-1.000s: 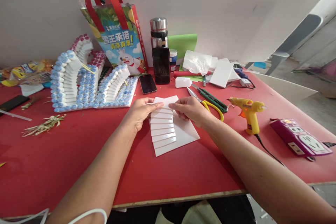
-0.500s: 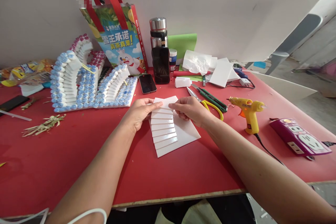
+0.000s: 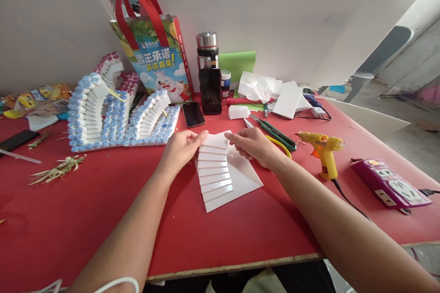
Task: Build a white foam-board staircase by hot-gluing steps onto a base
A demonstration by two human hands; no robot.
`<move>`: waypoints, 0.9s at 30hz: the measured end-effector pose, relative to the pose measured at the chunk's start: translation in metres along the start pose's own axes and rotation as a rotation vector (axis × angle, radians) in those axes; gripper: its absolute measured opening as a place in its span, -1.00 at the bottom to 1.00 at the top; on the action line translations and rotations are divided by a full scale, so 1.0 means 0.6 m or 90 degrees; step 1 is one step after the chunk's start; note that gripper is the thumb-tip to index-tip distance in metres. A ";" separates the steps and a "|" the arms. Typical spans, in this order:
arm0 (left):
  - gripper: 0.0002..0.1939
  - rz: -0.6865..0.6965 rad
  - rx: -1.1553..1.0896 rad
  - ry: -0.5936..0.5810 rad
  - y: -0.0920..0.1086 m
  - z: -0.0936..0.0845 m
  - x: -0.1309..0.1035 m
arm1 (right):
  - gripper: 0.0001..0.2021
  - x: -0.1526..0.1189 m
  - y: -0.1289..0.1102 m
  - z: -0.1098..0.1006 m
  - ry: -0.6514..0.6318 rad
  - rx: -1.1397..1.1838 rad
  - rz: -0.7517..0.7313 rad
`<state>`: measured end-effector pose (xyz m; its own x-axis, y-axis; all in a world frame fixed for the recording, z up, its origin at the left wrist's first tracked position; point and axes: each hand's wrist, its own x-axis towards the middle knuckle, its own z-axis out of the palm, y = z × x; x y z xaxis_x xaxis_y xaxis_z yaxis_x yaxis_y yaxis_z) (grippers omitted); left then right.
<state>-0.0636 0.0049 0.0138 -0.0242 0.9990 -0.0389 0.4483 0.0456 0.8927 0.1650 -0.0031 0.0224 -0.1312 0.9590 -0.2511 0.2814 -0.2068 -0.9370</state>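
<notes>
A curved row of overlapping white strips [image 3: 213, 171], stepped like a little staircase, lies on a flat white board [image 3: 245, 177] at the table's middle. My left hand [image 3: 183, 149] pinches the left end of the topmost strip, thumb on its upper face. At the right end of that same strip, my right hand [image 3: 253, 146] is closed with thumb and forefinger on its edge; the other fingers are curled. Just beyond my right hand lie yellow-handled scissors [image 3: 279, 145], partly hidden, and a green utility knife [image 3: 277, 132].
A yellow glue gun [image 3: 323, 149] stands at right, beside a purple power strip [image 3: 392, 183]. Blue-and-white stair models [image 3: 117, 119] sit at back left before a shopping bag [image 3: 161, 64]. Phones [image 3: 193, 114], a steel flask [image 3: 207, 43] and white scraps [image 3: 256, 86] line the back of the red table [image 3: 192, 242].
The top strip has tilted less and lies more in line with the row. My right thumb has slid slightly right, toward the strip's edge. The whole view has shifted a little.
</notes>
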 end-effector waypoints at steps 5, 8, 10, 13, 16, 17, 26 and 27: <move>-0.52 0.114 0.104 0.132 0.001 -0.005 0.005 | -0.73 0.033 0.000 -0.029 0.212 -0.374 -0.153; -0.53 0.141 0.095 0.191 0.001 -0.005 0.007 | -0.68 0.075 -0.012 -0.038 0.261 -0.614 -0.201; -0.55 0.146 0.068 0.208 -0.001 -0.004 0.007 | -0.60 0.106 -0.021 -0.039 0.251 -0.676 -0.216; -0.59 0.159 0.034 0.219 -0.001 -0.004 0.003 | -0.62 0.144 -0.024 -0.035 0.228 -0.764 -0.228; -0.63 0.166 0.006 0.226 0.002 -0.004 -0.002 | -0.67 0.164 -0.017 -0.032 0.211 -0.828 -0.233; -0.63 0.167 -0.002 0.228 0.003 -0.003 -0.003 | -0.68 0.166 -0.014 -0.031 0.209 -0.844 -0.236; -0.65 0.178 -0.003 0.227 0.003 -0.002 -0.003 | -0.65 0.171 -0.012 -0.031 0.233 -0.841 -0.262; -0.64 0.179 -0.005 0.230 0.002 -0.003 -0.003 | -0.65 0.172 -0.014 -0.032 0.240 -0.824 -0.261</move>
<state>-0.0643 0.0031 0.0156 -0.2138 0.9070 0.3629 0.4750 -0.2281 0.8499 0.1676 0.1013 0.0088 -0.2151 0.9429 0.2543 0.9754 0.2200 0.0092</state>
